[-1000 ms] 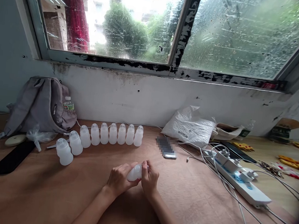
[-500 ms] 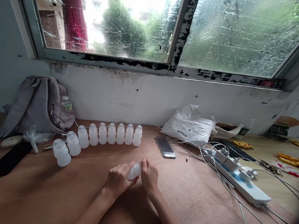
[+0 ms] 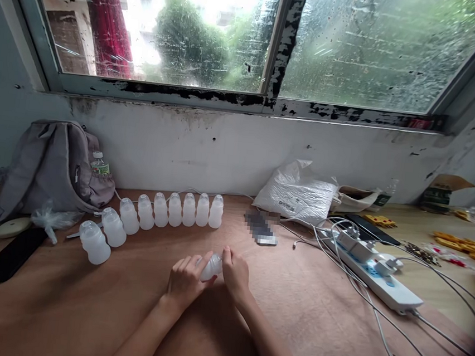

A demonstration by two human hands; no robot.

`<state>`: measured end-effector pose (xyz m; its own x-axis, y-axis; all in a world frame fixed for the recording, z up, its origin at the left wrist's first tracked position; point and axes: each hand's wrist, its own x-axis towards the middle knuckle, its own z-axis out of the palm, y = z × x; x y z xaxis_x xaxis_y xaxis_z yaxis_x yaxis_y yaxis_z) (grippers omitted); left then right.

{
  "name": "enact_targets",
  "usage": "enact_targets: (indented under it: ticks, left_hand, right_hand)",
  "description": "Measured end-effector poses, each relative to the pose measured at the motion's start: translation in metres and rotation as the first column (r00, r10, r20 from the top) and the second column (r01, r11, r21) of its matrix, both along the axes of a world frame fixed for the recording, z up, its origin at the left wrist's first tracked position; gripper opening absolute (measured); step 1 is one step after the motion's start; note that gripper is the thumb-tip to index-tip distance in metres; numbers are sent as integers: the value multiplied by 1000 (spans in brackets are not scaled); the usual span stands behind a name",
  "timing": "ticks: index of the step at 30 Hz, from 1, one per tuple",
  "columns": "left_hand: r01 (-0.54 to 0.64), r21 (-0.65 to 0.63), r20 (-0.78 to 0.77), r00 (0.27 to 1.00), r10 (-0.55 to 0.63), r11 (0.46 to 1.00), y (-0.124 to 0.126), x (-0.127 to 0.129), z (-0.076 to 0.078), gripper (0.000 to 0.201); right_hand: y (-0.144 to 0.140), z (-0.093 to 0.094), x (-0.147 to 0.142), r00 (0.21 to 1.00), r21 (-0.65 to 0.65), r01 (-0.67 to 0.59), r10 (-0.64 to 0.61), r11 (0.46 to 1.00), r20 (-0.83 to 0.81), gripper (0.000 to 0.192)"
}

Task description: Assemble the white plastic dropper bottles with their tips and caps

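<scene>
My left hand (image 3: 185, 282) and my right hand (image 3: 235, 274) both grip one small translucent white bottle (image 3: 211, 267), held on its side just above the wooden table (image 3: 291, 317). The left hand wraps the bottle's body; the right hand's fingers close on its far end. Behind the hands a curved row of several matching bottles (image 3: 167, 211) stands upright, running from the front left bottle (image 3: 94, 242) back toward the wall.
A grey backpack (image 3: 49, 168) leans at the back left, with a black flat object (image 3: 6, 259) and a crumpled clear bag (image 3: 55, 219) near it. A white plastic bag (image 3: 298, 194), a phone (image 3: 262, 231) and a power strip (image 3: 373, 272) with cables lie to the right.
The view has shifted slightly, so everything sits a little higher and further left. My hands keep hold of the bottle, and my left fingers have spread somewhat along its body.
</scene>
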<state>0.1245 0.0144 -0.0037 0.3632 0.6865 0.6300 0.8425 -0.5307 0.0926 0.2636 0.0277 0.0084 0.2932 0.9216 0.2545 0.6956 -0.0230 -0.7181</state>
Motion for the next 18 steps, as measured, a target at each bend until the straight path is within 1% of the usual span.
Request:
enact_targets:
  ticks: [2, 5, 7, 9, 11, 12, 14, 16, 18]
  left_hand:
    - [-30, -66, 28, 999, 32, 997, 0, -3, 1, 43]
    - [-110, -167, 86, 988, 125, 980, 2, -13, 5, 42]
    - [-147, -195, 134, 975, 175, 970, 5, -20, 9, 41]
    - [-166, -198, 190, 960, 204, 966, 7, -26, 12, 40]
    - [-168, -199, 234, 949, 213, 965, 8, -29, 14, 40]
    - [-161, -201, 250, 945, 210, 966, 9, -29, 14, 40]
    - [-132, -207, 276, 943, 187, 969, 9, -29, 14, 40]
    - [-103, -210, 295, 942, 163, 972, 8, -28, 14, 40]
    - [-90, -209, 303, 941, 152, 974, 8, -28, 13, 40]
  right_hand:
    - [2, 0, 6, 999, 39, 35, -35, 999, -12, 41]
    - [8, 3, 22, 987, 110, 145, -136, 983, -84, 44]
    - [13, 3, 32, 973, 118, 209, -194, 971, -123, 43]
    - [17, 2, 39, 963, 95, 246, -233, 965, -134, 40]
    - [20, -2, 42, 967, 75, 240, -231, 968, -108, 41]
    - [21, -4, 42, 973, 86, 222, -215, 971, -81, 42]
    - [24, -10, 41, 987, 150, 161, -163, 975, -1, 39]
    - [26, -16, 41, 990, 238, 95, -117, 967, 83, 36]
    - [28, -21, 42, 985, 291, 45, -91, 956, 145, 33]
